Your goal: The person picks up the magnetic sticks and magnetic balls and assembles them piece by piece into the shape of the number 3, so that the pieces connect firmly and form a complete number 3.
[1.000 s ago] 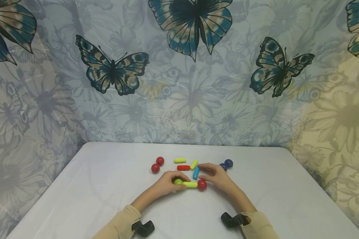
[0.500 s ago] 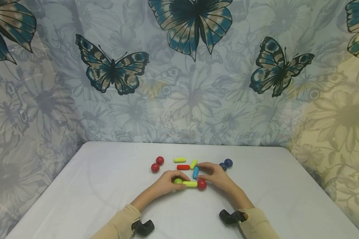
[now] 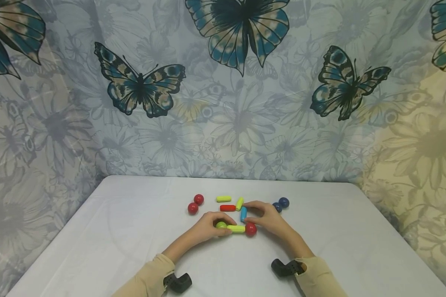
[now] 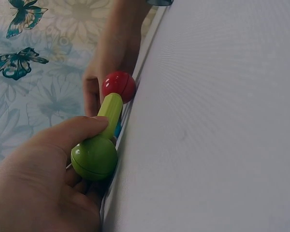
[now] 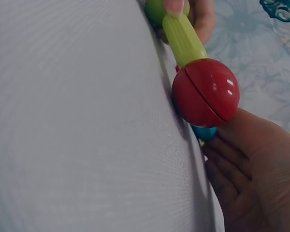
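My left hand [image 3: 206, 227] grips a joined piece at its green ball [image 4: 94, 158] end, thumb on the yellow-green stick [image 3: 237, 229]. A red ball [image 3: 250, 229] caps the stick's other end. Just beyond that ball, my right hand [image 3: 269, 216] has its index finger and thumb at the two ends of a short blue stick [image 3: 243, 214], seemingly pinching it. In the right wrist view the red ball hides the thumb tip, and only one end of the blue stick [image 5: 204, 133] shows.
Farther back on the white table [image 3: 133, 231] lie a red stick [image 3: 228, 208], a yellow-green stick [image 3: 224, 199] and a tilted one [image 3: 239, 203] near the blue stick. Two red balls [image 3: 195, 204] sit to the left, two dark blue balls [image 3: 281, 204] behind my right hand.
My right hand has shifted slightly left, closer around the blue stick. That stick has turned a little, and the tilted yellow-green stick beside it has moved slightly. My left hand stays put.
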The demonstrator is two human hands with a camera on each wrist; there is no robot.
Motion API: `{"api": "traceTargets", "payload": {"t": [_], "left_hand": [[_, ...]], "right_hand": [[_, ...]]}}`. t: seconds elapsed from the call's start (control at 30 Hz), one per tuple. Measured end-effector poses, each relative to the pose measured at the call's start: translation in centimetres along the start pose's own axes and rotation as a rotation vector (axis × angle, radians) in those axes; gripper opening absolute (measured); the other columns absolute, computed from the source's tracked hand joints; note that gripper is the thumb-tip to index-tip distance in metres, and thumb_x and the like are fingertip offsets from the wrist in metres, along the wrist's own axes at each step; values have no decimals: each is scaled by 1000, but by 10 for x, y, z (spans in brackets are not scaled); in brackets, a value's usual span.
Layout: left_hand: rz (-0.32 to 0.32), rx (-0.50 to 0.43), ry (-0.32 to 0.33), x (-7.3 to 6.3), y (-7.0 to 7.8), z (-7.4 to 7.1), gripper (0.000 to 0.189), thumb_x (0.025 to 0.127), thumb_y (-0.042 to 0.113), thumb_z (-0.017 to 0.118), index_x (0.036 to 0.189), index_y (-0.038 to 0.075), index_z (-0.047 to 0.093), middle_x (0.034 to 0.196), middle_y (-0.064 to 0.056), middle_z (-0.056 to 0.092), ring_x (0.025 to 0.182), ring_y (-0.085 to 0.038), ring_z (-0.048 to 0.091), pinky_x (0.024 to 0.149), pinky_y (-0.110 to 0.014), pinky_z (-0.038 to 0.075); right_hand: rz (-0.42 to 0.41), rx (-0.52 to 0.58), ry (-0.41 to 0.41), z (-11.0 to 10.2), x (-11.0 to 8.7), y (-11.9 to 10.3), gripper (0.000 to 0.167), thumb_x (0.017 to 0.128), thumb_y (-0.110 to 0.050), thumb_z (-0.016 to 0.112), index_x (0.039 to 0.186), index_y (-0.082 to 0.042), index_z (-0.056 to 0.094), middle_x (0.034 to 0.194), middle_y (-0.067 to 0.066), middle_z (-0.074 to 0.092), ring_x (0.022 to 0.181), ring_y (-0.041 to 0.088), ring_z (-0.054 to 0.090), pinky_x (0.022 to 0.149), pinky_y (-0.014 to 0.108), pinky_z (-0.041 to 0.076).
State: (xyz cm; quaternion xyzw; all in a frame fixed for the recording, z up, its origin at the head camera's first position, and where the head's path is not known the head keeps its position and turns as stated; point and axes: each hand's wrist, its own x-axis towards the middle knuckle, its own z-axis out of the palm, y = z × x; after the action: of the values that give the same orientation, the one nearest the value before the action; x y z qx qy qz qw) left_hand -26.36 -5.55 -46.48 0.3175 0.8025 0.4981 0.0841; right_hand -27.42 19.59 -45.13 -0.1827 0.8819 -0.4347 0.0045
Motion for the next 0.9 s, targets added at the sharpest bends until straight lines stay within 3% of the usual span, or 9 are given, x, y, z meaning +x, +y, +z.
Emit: {"api": "traceTargets", "payload": {"t": [0.17, 0.4, 0.9], "left_hand": [[-13, -4, 3, -1, 3, 1, 22, 87, 16, 73, 109, 18, 72, 107, 1, 73, 97, -6, 59, 89, -19, 47], [-14, -28, -2, -10, 36, -6, 23, 86, 8, 71, 110, 7, 71, 107, -7, 73, 96, -11, 60, 89, -20, 47], [-25, -32, 6, -10, 37, -6, 23, 86, 8, 71, 109, 7, 71, 107, -7, 73, 99, -16, 60, 90, -21, 47]], "right_hand": [[-18, 16, -2, 0, -2, 1, 47, 82, -27, 78, 125, -11, 65, 129, 9, 66, 129, 32, 55, 109, 51, 41], [-53, 36, 5, 0, -2, 4, 48, 83, -26, 77, 126, -9, 64, 130, 11, 65, 128, 32, 56, 108, 51, 42], [-21, 132, 13, -4, -7, 6, 50, 83, -25, 77, 128, -8, 63, 132, 12, 64, 127, 32, 57, 106, 42, 45]]}}
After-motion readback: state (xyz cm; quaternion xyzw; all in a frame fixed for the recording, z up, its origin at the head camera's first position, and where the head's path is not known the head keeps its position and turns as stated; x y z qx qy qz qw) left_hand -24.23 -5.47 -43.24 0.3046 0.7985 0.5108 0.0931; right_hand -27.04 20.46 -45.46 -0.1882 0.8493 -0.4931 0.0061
